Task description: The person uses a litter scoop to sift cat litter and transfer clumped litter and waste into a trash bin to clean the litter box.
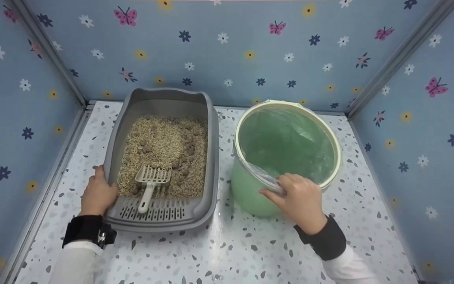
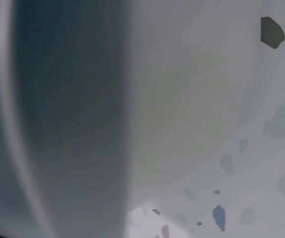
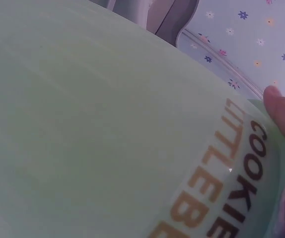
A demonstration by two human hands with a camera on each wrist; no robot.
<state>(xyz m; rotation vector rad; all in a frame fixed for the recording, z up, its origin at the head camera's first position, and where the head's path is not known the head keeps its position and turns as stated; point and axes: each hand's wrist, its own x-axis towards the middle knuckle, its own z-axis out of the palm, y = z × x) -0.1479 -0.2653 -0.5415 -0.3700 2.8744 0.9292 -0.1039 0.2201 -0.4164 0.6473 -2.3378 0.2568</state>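
On the left of the head view stands a grey litter box (image 1: 213, 157) with tan pellet litter (image 1: 164, 136) and darker clumps inside. A pale slotted litter scoop (image 1: 147, 199) lies in it, its handle over the perforated front ledge. My left hand (image 1: 99, 194) holds the box's left rim near the front, thumb over the edge; its other fingers are partly hidden. My right hand (image 1: 301, 199) pinches the clear plastic bag (image 1: 260, 173) at the front rim of a round green bin (image 1: 250, 195). This bag lines the bin. Printed lettering shows on the bin in the right wrist view.
Blue walls (image 1: 227, 51) with flowers and butterflies enclose the back and both sides. Box and bin stand side by side on a white speckled floor (image 1: 227, 256), a narrow gap between them. Cream-coloured is the bin's rim (image 1: 337, 154). The left wrist view is mostly blurred grey.
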